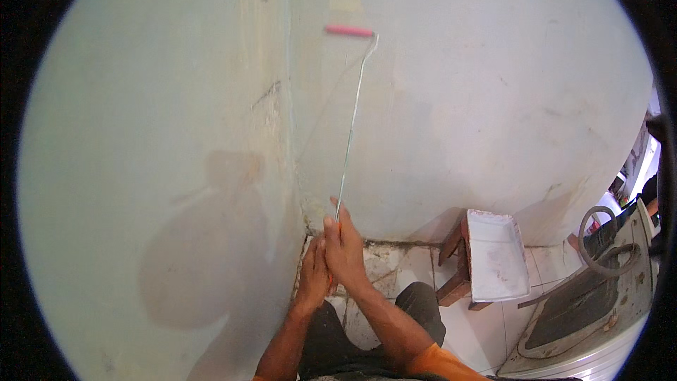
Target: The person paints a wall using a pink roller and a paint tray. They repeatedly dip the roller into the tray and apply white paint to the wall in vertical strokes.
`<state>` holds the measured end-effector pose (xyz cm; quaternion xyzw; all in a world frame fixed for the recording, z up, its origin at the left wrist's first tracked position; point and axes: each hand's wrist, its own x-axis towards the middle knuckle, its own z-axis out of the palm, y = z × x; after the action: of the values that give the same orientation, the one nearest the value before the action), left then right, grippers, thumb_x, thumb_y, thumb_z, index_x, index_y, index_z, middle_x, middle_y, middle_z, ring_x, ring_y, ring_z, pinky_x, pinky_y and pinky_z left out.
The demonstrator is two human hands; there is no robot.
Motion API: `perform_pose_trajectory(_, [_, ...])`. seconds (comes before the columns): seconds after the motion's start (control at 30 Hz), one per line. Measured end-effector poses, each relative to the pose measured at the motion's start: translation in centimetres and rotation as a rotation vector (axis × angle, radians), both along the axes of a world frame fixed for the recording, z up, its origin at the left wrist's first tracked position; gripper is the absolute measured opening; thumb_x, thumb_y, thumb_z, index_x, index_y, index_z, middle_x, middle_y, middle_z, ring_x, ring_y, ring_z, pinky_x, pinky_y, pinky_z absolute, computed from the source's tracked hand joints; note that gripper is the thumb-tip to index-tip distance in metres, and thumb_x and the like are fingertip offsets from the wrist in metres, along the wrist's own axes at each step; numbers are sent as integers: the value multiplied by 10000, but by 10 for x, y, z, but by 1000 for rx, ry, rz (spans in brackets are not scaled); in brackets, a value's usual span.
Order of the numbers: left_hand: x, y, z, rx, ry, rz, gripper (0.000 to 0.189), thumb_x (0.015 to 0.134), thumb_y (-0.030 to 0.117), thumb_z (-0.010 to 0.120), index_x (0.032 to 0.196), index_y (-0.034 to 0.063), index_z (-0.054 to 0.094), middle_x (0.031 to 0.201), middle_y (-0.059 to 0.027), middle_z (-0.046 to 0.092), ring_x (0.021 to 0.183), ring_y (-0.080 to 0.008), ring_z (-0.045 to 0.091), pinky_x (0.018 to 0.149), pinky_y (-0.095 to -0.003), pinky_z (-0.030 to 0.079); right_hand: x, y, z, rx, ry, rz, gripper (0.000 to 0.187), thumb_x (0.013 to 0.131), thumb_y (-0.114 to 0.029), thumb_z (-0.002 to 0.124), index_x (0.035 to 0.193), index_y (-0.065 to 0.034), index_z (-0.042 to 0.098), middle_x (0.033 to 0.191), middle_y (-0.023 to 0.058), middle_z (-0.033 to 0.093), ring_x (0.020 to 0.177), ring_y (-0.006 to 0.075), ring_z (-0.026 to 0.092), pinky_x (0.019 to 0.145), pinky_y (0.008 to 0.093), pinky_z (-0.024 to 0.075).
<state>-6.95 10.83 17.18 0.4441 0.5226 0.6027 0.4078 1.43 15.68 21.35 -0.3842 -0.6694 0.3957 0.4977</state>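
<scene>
Both my hands are closed around the orange handle of a paint roller, before the corner of two walls. My left hand (314,275) grips lower down, and my right hand (345,254) holds the upper part, one finger reaching up along the metal rod (350,137). At the rod's far end, the pink roller sleeve (349,30) lies against or close to the right-hand wall (449,116); whether it touches is unclear. Most of the handle is hidden by my fingers. A white paint tray (497,259) smeared with paint rests on a wooden stool (456,286) to the right.
The left wall (132,116) runs close beside my left arm and bears my shadow. At right stands a worn appliance (582,301) with a grey hose (608,270) looped over it. Behind it, part of another person (597,238) shows. White tiles (476,333) cover the floor.
</scene>
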Motion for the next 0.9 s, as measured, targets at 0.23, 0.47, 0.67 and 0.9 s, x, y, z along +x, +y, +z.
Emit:
perform_pose_trajectory(0.23, [0, 11, 35, -92, -130, -46, 590, 1173, 531, 326, 1415, 38, 543, 843, -42, 609, 579, -95, 541, 481, -281, 428, 1, 22, 31, -37, 53, 61, 564, 1145, -323, 489, 1620, -31, 408, 1066, 203, 660, 930, 308, 668, 919, 413, 525])
perform_pose_trajectory(0.47, [-1, -31, -106, -134, 43, -36, 648, 1170, 543, 287, 1461, 17, 528, 1174, -121, 678, 933, -187, 663, 818, -331, 539, -1, -28, -95, -156, -108, 30, 566, 1152, -289, 475, 1644, -25, 383, 809, 60, 525, 770, 159, 526, 744, 346, 485])
perform_pose_trajectory(0.67, [17, -56, -96, -72, -13, 88, 677, 1156, 591, 281, 1445, 34, 536, 1042, -88, 672, 797, -167, 643, 699, -325, 529, 12, -48, -91, -175, -53, 101, 565, 1150, -291, 485, 1641, -28, 388, 863, 109, 601, 806, 182, 573, 783, 369, 512])
perform_pose_trajectory(0.9, [-8, -13, 4, -88, -238, -16, 646, 1145, 620, 310, 1392, 72, 545, 788, -2, 605, 458, -90, 454, 397, -281, 378, -16, -2, -5, -68, -29, 87, 577, 1129, -299, 527, 1634, -62, 378, 999, 283, 708, 896, 409, 727, 828, 458, 572])
